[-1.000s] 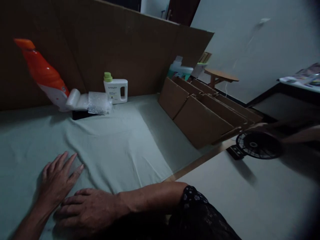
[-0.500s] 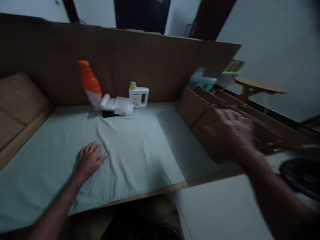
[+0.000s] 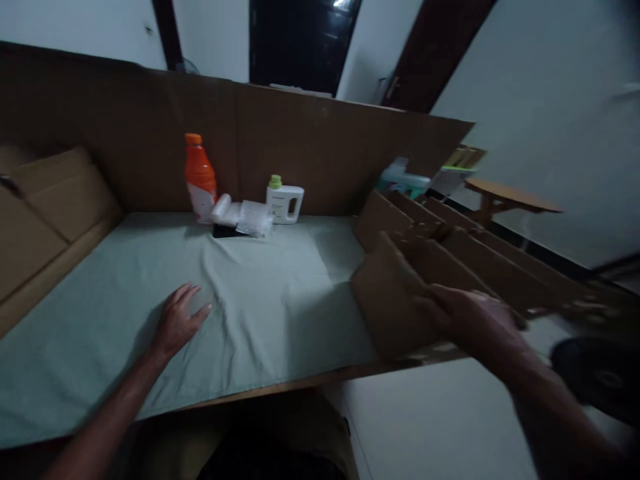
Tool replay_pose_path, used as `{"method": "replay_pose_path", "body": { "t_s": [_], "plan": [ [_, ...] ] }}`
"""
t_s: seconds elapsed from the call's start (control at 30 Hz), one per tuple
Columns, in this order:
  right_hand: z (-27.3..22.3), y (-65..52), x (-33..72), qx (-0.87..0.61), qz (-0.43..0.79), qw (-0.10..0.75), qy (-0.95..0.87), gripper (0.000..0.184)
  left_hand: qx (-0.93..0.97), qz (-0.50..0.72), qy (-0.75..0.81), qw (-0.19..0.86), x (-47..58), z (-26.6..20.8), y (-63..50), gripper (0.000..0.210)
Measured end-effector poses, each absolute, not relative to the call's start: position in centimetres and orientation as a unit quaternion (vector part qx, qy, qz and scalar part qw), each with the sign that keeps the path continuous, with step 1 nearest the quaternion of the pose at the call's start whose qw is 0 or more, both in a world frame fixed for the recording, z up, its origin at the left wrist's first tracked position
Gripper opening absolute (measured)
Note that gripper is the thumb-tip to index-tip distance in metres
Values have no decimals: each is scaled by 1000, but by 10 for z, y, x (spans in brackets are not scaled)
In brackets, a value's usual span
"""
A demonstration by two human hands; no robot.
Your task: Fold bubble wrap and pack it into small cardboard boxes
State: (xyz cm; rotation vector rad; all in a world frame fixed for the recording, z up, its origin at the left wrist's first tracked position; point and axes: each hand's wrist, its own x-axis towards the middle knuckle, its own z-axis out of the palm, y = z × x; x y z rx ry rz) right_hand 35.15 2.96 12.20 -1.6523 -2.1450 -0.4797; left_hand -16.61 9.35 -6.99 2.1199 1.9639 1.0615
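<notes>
Right grip on the cardboard box blurred, black fan blurred and edge-cropped

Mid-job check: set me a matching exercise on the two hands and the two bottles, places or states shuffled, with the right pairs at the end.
1. Left hand
2. Right hand
3. Orange bottle
4. White bottle

A. Green-capped
B. At the upper edge of a cardboard box
C. Empty, over or on the green cloth
D. Upright, beside the left end of the clear plastic wrap

Pairs: 1-C, 2-B, 3-D, 4-A
</notes>
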Motion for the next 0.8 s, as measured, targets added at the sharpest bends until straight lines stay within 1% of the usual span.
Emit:
{"method": "replay_pose_path", "body": {
  "t_s": [0.03, 0.1, 0.2, 0.3, 0.33, 0.4, 0.43, 0.47, 0.53, 0.6, 0.67, 0.7, 0.73, 0.77, 0.8],
  "plan": [
    [125, 21, 331, -585, -184, 150, -775, 24, 689, 357, 630, 40, -165, -69, 91, 57],
    [130, 12, 293, -535, -167, 122, -819, 27, 695, 371, 612, 65, -158, -63, 84, 60],
    [132, 13, 255, -431, -108, 141, -885, 30, 709, 369, 586, 131, -142, -45, 72, 68],
    [130, 22, 243, -353, -93, 186, -912, 17, 717, 343, 564, 227, -128, -29, 62, 78],
    [128, 24, 244, -340, -94, 212, -912, 17, 716, 336, 556, 254, -126, -27, 59, 80],
    [120, 26, 254, -354, -88, 278, -889, 32, 712, 334, 544, 292, -124, -27, 54, 84],
    [114, 27, 261, -381, -77, 315, -866, 35, 708, 337, 542, 304, -124, -28, 52, 85],
    [106, 26, 268, -416, -55, 348, -838, 35, 704, 339, 540, 312, -124, -30, 51, 87],
    [85, 25, 279, -485, 10, 383, -786, 36, 698, 340, 541, 322, -123, -30, 52, 89],
    [61, 25, 285, -529, 77, 404, -742, 52, 699, 337, 535, 334, -116, -26, 58, 90],
    [38, 25, 286, -539, 126, 459, -695, 68, 708, 330, 513, 356, -107, -19, 67, 85],
    [27, 25, 286, -538, 141, 494, -669, 71, 714, 322, 501, 369, -101, -16, 72, 79],
    [18, 24, 286, -538, 155, 518, -647, 71, 721, 311, 489, 379, -95, -13, 78, 71],
    [10, 24, 287, -541, 170, 520, -639, 68, 727, 299, 483, 385, -90, -13, 82, 62],
    [2, 23, 288, -551, 185, 498, -644, 64, 729, 293, 486, 383, -86, -14, 86, 53]
  ]
}}
